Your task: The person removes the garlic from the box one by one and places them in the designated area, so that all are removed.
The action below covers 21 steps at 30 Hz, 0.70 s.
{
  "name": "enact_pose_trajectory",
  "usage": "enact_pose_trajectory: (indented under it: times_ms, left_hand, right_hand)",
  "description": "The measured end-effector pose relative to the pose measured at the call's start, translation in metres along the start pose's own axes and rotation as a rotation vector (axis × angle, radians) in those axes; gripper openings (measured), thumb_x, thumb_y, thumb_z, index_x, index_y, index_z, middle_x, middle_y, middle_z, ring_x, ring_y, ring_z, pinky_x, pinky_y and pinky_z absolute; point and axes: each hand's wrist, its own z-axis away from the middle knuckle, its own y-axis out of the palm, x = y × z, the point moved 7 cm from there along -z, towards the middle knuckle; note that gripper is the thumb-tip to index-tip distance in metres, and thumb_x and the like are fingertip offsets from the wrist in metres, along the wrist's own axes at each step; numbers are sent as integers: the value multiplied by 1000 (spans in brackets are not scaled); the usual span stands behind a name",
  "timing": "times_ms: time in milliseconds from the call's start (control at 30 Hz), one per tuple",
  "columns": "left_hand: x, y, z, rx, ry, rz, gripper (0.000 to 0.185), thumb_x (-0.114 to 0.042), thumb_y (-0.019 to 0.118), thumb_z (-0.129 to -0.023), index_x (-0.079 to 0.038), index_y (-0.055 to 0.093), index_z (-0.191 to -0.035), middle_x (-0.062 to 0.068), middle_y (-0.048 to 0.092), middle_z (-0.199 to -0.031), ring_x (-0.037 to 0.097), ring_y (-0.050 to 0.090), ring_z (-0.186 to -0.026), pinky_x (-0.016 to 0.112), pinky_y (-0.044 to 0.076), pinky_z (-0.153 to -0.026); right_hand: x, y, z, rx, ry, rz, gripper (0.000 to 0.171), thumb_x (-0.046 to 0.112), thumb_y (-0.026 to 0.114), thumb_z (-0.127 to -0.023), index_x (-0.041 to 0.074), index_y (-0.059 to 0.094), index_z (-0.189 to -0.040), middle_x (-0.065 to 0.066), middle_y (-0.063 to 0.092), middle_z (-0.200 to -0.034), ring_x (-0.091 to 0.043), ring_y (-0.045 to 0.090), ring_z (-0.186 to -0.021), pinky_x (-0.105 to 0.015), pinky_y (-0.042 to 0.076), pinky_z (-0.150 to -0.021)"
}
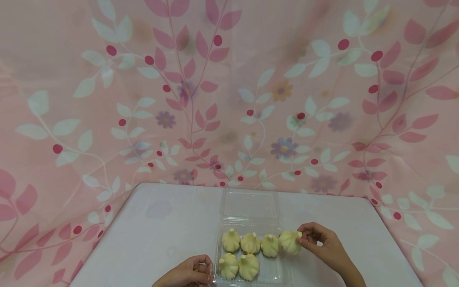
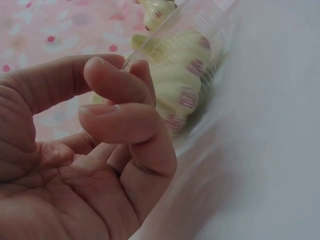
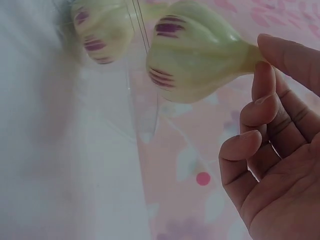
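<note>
Head view shows the right hand (image 1: 322, 243) pinching a garlic bulb (image 1: 289, 242) by its stem tip at the right end of the clear plastic tray (image 1: 251, 207), which sits at the table's (image 1: 161, 223) near edge, toward the middle. Five more bulbs (image 1: 239, 255) lie inside the tray. At its near left corner, the left hand (image 1: 190, 273) pinches the tray's rim with curled fingers (image 2: 125, 85), so each grip is closed on something.

A makeshift staged recording corner is suggested: floral pink cloth (image 1: 229, 91) hung at 12 o'clock behind a white-covered table (image 1: 161, 231).
</note>
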Motion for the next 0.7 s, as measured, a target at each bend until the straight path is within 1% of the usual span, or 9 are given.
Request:
enact_pose_trajectory:
  times_ms: [233,367,500,600,700]
  left_hand:
    - [1,-1,0,-6,-3,0,14,-3,51,-90,-8,50,-103,-1,63,-90,11,63,-85,23,50,-67]
    - [1,-2,0,-11,-6,-5,14,-4,51,-91,-8,50,-104,-1,63,-90,11,63,-84,23,50,-67]
    - [1,-2,0,-19,-15,-14,13,-4,51,-91,-9,50,-103,-1,63,-89,11,62,-84,22,49,-64]
    - [1,-2,0,-24,-17,-25,13,-5,52,-91,-8,50,-103,-1,63,-89,11,62,-85,22,49,-64]
    - [1,-3,0,-20,-16,-29,12,-6,51,-91,-8,50,-104,-1,63,-90,11,62,-85,22,49,-65]
  right_hand:
    - [-8,-12,0,-44,66,31,25,0,73,-77,5,61,-98,-5,61,-76,-13,56,-65,-25,47,-53]
    - [-12,-16,1,-74,103,43,25,-3,72,-77,3,61,-99,-8,61,-77,-15,57,-66,-26,47,-54]
    - [-21,-19,3,-88,140,66,25,-5,71,-77,0,61,-100,-10,59,-77,-16,55,-67,-27,46,-54]
    - [-27,-20,5,-94,170,78,23,-1,71,-79,1,61,-100,-9,59,-77,-16,55,-67,-27,45,-54]
    - [-33,-21,7,-102,205,66,23,4,72,-80,3,61,-100,-8,59,-77,-16,56,-67,-27,46,-54]
